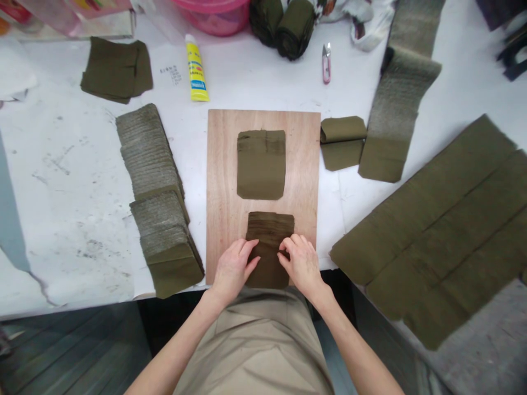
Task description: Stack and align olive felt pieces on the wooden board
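Observation:
A plywood board (222, 164) lies on the white table in front of me. At its near edge sits a dark olive fabric stack (269, 227). My left hand (234, 267) rests flat on the stack's lower left part, fingers stretched. My right hand (300, 260) presses on its right side, fingers curled at the fabric's edge. A second olive fabric piece (261, 164) with a folded top lies on the board's far half, untouched.
Fanned rows of olive pieces (158, 197) lie left of the board, another long fanned row (395, 104) lies at right, with a folded piece (342, 141) beside it. Large olive sheets (444, 230) cover the right. A yellow glue tube (196, 70), pink snips (326, 62), a fabric pile (116, 70) sit farther back.

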A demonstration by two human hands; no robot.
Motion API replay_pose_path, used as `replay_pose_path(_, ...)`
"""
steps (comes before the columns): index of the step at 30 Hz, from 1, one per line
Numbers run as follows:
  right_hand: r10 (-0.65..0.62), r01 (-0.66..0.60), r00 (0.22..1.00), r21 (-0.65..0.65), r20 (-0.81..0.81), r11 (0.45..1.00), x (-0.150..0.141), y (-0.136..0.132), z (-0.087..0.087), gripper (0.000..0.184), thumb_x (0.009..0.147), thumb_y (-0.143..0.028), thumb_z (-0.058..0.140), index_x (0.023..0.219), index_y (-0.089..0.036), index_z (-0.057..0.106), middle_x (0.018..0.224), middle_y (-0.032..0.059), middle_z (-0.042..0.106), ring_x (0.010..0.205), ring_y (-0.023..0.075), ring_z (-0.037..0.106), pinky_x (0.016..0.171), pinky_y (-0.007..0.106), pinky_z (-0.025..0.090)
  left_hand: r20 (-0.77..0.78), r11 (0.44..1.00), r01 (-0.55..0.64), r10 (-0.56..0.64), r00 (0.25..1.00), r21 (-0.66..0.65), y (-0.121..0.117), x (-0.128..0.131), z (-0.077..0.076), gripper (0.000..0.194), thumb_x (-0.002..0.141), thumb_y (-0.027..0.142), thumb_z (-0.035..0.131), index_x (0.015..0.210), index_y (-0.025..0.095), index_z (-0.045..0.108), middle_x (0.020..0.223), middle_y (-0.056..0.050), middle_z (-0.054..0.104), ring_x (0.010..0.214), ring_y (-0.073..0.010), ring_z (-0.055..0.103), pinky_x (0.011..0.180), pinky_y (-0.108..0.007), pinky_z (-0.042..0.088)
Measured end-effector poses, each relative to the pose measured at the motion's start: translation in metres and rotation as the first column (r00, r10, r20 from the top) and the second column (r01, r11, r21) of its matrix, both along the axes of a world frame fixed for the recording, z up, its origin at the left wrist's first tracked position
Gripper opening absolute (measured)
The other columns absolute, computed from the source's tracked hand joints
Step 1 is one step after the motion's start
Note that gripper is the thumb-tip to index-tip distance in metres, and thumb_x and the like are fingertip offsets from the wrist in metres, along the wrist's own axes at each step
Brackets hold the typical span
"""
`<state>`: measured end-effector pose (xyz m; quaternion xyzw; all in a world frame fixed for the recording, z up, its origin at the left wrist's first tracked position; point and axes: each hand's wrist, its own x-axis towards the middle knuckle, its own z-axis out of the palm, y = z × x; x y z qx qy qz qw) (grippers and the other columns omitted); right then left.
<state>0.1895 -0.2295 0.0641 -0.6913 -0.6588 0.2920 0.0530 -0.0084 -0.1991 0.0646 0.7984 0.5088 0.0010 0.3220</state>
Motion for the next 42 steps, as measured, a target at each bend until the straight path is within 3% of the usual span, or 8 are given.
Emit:
replay_pose_path(7, -0.041, 0.041, 0.999, -0.024, -0.016, 0.999, 0.001, -0.001, 0.005, 0.009, 0.090, -0.026, 0.057, 0.082, -0.021, 0.057, 0.081, 0.0010, 0.060, 0.079, 0.0172, 0.052, 0.070, 0.031, 0.031, 0.013, 0.998, -0.045, 0.046, 0.999, -0.052, 0.001, 0.001, 0.001, 0.030, 0.086, 0.025, 0.058, 0.115, 0.023, 0.050, 0.097, -0.004, 0.057, 0.088, -0.0195, 0.058, 0.071, -0.030, 0.049)
replay_pose_path(20, -0.074, 0.075, 0.996, -0.001, -0.056, 0.997, 0.002, 0.000, -0.002, 0.015, 0.091, -0.030, 0.056, 0.079, -0.021, 0.059, 0.078, 0.0003, 0.061, 0.075, 0.0159, 0.053, 0.069, 0.030, 0.030, 0.003, 0.994, -0.102, 0.103, 0.995, -0.038, -0.011, -0.005, -0.001, 0.028, 0.085, 0.028, 0.060, 0.110, 0.019, 0.050, 0.093, -0.004, 0.057, 0.084, -0.0182, 0.057, 0.073, -0.030, 0.048)
replay_pose_path(28, -0.085, 0.084, 0.994, -0.022, -0.068, 0.996, 0.002, 0.001, -0.002, 0.014, 0.089, -0.030, 0.058, 0.079, -0.021, 0.057, 0.077, -0.0005, 0.060, 0.074, 0.0159, 0.052, 0.069, 0.030, 0.030, -0.002, 0.996, -0.042, 0.042, 0.999, 0.082, -0.019, -0.010, -0.001, 0.018, 0.091, 0.028, 0.051, 0.106, 0.019, 0.054, 0.094, -0.006, 0.060, 0.085, -0.0187, 0.058, 0.074, -0.030, 0.048)
replay_pose_path(36, -0.110, 0.108, 0.991, -0.020, -0.075, 0.994, 0.001, 0.000, -0.006, 0.009, 0.088, -0.027, 0.061, 0.082, -0.022, 0.056, 0.078, -0.0008, 0.061, 0.075, 0.0162, 0.054, 0.069, 0.030, 0.031, 0.006, 0.996, -0.025, 0.024, 1.000, 0.087, -0.002, -0.007, -0.003, 0.017, 0.093, 0.027, 0.047, 0.082, 0.019, 0.057, 0.078, -0.002, 0.058, 0.075, -0.0158, 0.056, 0.067, -0.027, 0.044)
replay_pose_path(40, -0.139, 0.140, 0.987, 0.004, -0.075, 0.990, -0.001, -0.003, -0.007, 0.013, 0.087, -0.024, 0.062, 0.098, -0.023, 0.055, 0.080, -0.0008, 0.061, 0.077, 0.0168, 0.055, 0.068, 0.030, 0.032, -0.050, 0.994, -0.007, 0.012, 0.999, 0.111, 0.005, -0.005, -0.005, 0.010, 0.091, 0.027, 0.052, 0.095, 0.020, 0.057, 0.087, -0.004, 0.059, 0.081, -0.0177, 0.057, 0.070, -0.028, 0.045)
replay_pose_path(42, -0.138, 0.138, 0.989, 0.006, -0.055, 0.990, -0.002, -0.002, -0.007, 0.016, 0.087, -0.023, 0.061, 0.101, -0.023, 0.054, 0.082, -0.0002, 0.060, 0.078, 0.0172, 0.055, 0.068, 0.030, 0.033, -0.088, 0.994, 0.008, 0.002, 0.996, 0.112, 0.009, -0.004, -0.004, 0.018, 0.089, 0.027, 0.055, 0.106, 0.021, 0.056, 0.096, -0.005, 0.058, 0.086, -0.0193, 0.057, 0.072, -0.029, 0.046)
